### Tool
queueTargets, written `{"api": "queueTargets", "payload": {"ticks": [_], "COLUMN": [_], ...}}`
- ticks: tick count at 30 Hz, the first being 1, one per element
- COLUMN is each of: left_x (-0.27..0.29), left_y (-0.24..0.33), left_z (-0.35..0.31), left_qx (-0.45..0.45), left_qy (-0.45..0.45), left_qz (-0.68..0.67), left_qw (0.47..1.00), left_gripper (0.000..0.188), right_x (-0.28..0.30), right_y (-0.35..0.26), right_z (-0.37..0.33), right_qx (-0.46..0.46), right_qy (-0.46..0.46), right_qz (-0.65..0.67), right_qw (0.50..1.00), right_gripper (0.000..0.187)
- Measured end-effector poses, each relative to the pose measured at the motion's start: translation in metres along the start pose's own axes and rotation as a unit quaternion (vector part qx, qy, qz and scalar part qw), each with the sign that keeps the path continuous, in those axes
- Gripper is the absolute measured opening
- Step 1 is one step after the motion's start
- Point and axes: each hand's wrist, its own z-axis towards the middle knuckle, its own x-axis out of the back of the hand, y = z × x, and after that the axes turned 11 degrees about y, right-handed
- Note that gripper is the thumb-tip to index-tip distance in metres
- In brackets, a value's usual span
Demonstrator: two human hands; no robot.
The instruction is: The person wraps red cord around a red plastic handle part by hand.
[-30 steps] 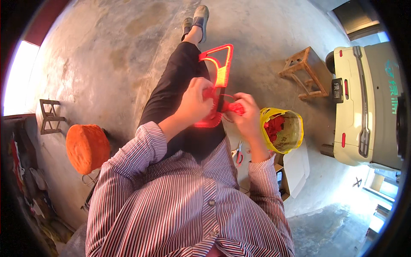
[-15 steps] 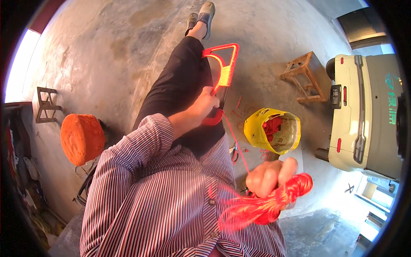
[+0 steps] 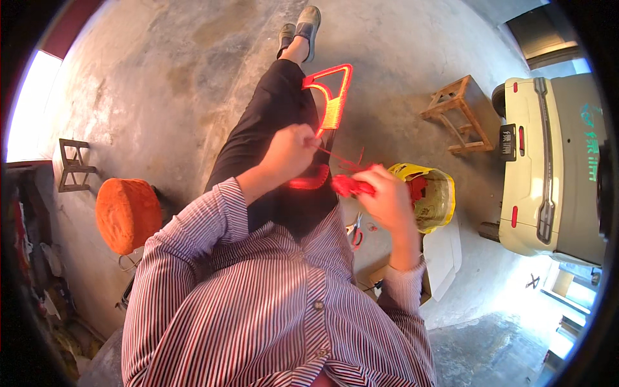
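Across my thighs lies a frame wrapped in red and orange cord [image 3: 332,113], curved inside an angular outline. My left hand [image 3: 289,153] is closed beside its near arm, fingertips pinching a red thread [image 3: 335,156]. This thread stretches from there toward my right hand [image 3: 387,197], which is closed around a bundle of red thread [image 3: 351,186] in front of the bucket. The near part of the wrapped frame rests on my dark trousers, partly blurred, below my left hand.
A yellow bucket [image 3: 446,200] with red material inside stands at the right. Near it lie scissors [image 3: 356,233]. A wooden stool [image 3: 459,109] and a pale vehicle [image 3: 525,168] are farther right. An orange round seat [image 3: 127,216] and a small stool [image 3: 74,164] stand at the left.
My right hand has swung up and left with the thread bundle, from near my body to beside the frame. My left hand has shifted slightly left, off the frame's arm, and the thread between them is shorter.
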Motion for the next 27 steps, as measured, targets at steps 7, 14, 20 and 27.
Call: {"api": "queueTargets", "payload": {"ticks": [7,14,20,27], "left_x": [0.0,0.023,-0.005,-0.054], "left_y": [0.0,0.05,0.026,-0.013], "left_z": [-0.01,0.008,0.003,-0.004], "left_qx": [-0.045,0.272,0.193,0.295], "left_qy": [0.053,-0.08,-0.034,-0.02], "left_qz": [0.021,-0.413,-0.143,-0.233], "left_qw": [0.997,0.866,0.97,0.927], "left_gripper": [0.011,0.017,0.019,0.058], "right_x": [-0.083,-0.045,0.116,0.232], "right_y": [0.002,-0.023,-0.007,-0.008], "right_z": [0.031,0.019,-0.009,-0.145], "right_qx": [-0.187,-0.031,-0.08,-0.041], "right_qy": [0.087,0.192,0.212,0.328], "right_qz": [0.317,0.299,0.827,0.595], "right_qw": [0.926,0.934,0.515,0.733], "right_gripper": [0.027,0.044,0.022,0.033]}}
